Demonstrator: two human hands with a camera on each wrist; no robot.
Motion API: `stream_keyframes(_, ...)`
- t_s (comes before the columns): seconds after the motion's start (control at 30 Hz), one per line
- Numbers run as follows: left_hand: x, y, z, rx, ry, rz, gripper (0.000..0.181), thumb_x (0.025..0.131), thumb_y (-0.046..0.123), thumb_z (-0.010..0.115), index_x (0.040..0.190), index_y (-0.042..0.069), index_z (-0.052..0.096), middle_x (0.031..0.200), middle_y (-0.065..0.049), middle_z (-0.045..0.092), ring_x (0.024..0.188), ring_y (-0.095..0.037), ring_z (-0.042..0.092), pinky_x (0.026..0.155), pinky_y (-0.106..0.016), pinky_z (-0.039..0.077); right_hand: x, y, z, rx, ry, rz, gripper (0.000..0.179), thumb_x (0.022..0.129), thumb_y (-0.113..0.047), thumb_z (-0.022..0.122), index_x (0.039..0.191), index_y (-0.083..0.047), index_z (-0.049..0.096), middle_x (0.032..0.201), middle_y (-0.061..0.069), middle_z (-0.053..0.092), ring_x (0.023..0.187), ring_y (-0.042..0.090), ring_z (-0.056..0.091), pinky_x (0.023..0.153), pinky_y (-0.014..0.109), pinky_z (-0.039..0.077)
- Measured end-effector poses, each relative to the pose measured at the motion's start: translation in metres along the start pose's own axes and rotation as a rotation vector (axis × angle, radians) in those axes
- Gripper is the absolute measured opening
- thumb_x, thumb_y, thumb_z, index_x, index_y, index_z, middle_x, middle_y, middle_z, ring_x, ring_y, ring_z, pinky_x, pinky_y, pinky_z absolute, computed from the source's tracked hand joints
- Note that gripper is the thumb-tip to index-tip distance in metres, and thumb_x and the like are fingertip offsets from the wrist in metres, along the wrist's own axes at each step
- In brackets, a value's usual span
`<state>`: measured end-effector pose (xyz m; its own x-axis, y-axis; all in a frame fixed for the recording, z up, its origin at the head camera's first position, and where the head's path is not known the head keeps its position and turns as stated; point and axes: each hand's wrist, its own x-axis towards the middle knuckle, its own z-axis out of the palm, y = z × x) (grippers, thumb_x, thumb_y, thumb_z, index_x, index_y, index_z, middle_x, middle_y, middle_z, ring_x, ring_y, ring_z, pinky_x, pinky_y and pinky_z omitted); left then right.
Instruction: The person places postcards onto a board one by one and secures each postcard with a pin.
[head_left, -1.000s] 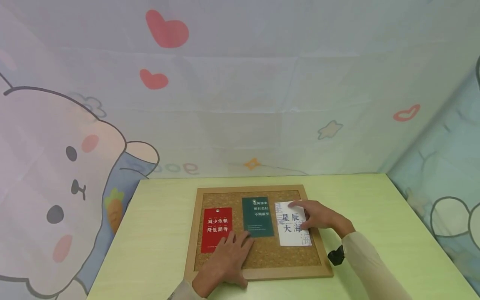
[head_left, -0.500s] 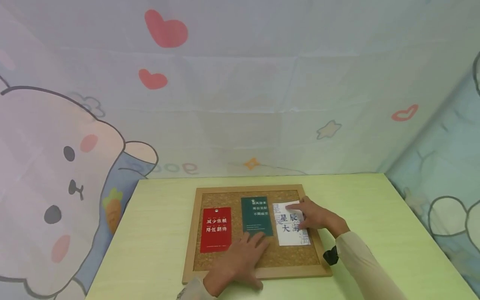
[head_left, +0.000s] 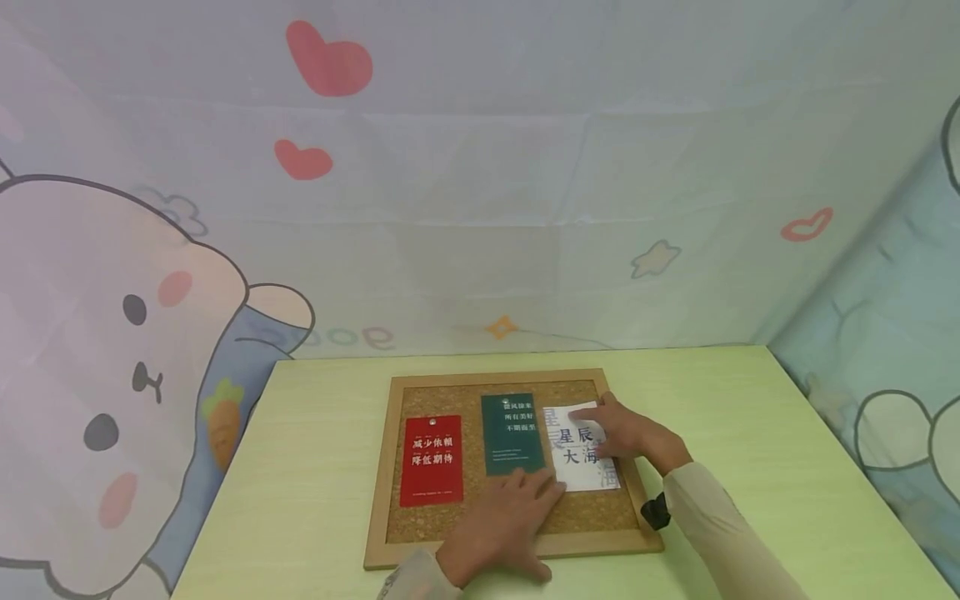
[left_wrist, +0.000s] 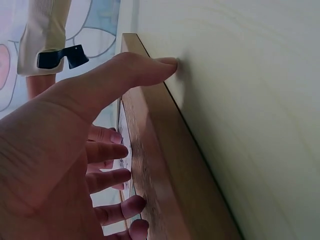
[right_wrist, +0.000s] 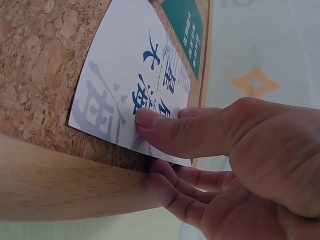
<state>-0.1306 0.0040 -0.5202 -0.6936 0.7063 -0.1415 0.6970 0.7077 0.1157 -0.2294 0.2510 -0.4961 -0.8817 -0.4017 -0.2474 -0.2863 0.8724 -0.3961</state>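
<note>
A white card (head_left: 576, 475) with blue characters lies at the right side of a framed cork board (head_left: 480, 537). My right hand (head_left: 637, 433) holds the card near its right edge. In the right wrist view, its thumb (right_wrist: 157, 122) lies on the printed face and the other fingers (right_wrist: 172, 195) bend at the card's edge by the frame. My left hand (head_left: 506, 521) is spread over the board's front part, fingertips by the white card's lower left corner. Its thumb (left_wrist: 150, 72) reaches across the front frame. A green card (head_left: 512, 437) and a red card (head_left: 432, 462) lie farther left.
The board lies on a pale yellow-green table (head_left: 300, 492). A printed cloth backdrop (head_left: 480, 183) stands behind the table and along its sides. A small black device (head_left: 656, 511) sits at the right sleeve cuff.
My left hand has slid right along the board's front, from beside the red card to the white card's lower corner. My right hand has stayed at the white card.
</note>
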Motion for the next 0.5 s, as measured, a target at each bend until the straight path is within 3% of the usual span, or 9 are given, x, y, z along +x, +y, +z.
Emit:
stream_keyframes(0.27, 0.0078, 0.0033, 0.0022, -0.026, -0.013, -0.021, 0.106, 0.069, 0.063, 0.087, 0.158, 0.027, 0.043, 0.164, 0.004, 0.036, 0.138, -0.025, 0.044, 0.107, -0.047, 0.046, -0.0042, -0.0055, 0.0012, -0.001, 0.019, 0.022, 0.063, 0.087, -0.003, 0.083, 0.146, -0.011, 0.060, 0.109, 0.013, 0.042, 0.098, 0.029, 0.049, 0.085, 0.044, 0.051)
stream_keyframes(0.5, 0.0109, 0.0043, 0.0010, -0.025, -0.026, -0.040, 0.100, 0.073, 0.064, 0.084, 0.158, 0.029, 0.044, 0.164, 0.004, 0.036, 0.141, -0.026, 0.043, 0.108, -0.048, 0.045, -0.0072, 0.0042, -0.0006, -0.013, 0.018, -0.031, 0.064, 0.089, -0.011, 0.082, 0.148, -0.014, 0.059, 0.108, 0.011, 0.042, 0.094, 0.027, 0.041, 0.079, 0.042, 0.043)
